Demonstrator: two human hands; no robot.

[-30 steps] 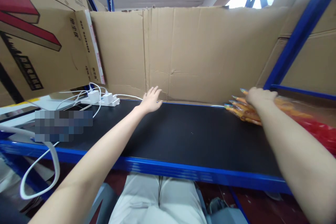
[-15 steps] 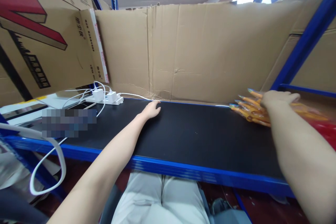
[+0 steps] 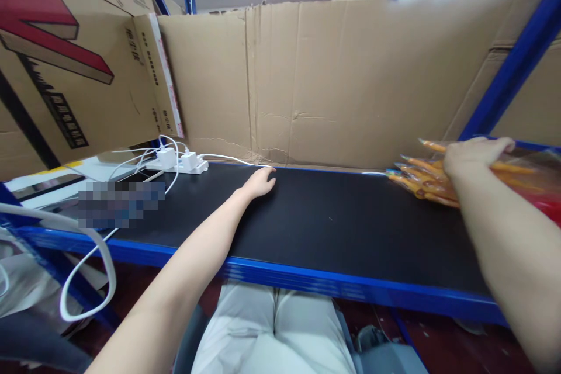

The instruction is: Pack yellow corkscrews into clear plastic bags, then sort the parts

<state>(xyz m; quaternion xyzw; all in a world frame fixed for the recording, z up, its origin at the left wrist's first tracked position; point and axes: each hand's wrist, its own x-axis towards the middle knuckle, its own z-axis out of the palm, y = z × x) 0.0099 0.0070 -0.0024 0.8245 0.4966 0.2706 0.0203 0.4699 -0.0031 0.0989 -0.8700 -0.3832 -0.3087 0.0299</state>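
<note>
A bundle of orange pens (image 3: 418,178) in clear wrap lies at the right end of the black worktop (image 3: 333,222), close under the cardboard sheet (image 3: 342,82) standing along the back. Its long axis runs along that sheet, with the tips pointing left. The right hand (image 3: 473,153) lies over it, fingers stretched across the top; whether they grip cannot be told. The left hand (image 3: 258,182) rests palm down at the sheet's foot, fingers loose and holding nothing, beside a white cable (image 3: 228,159). Left of the sheet, a box (image 3: 61,64) bears red and black print and writing too small to read.
</note>
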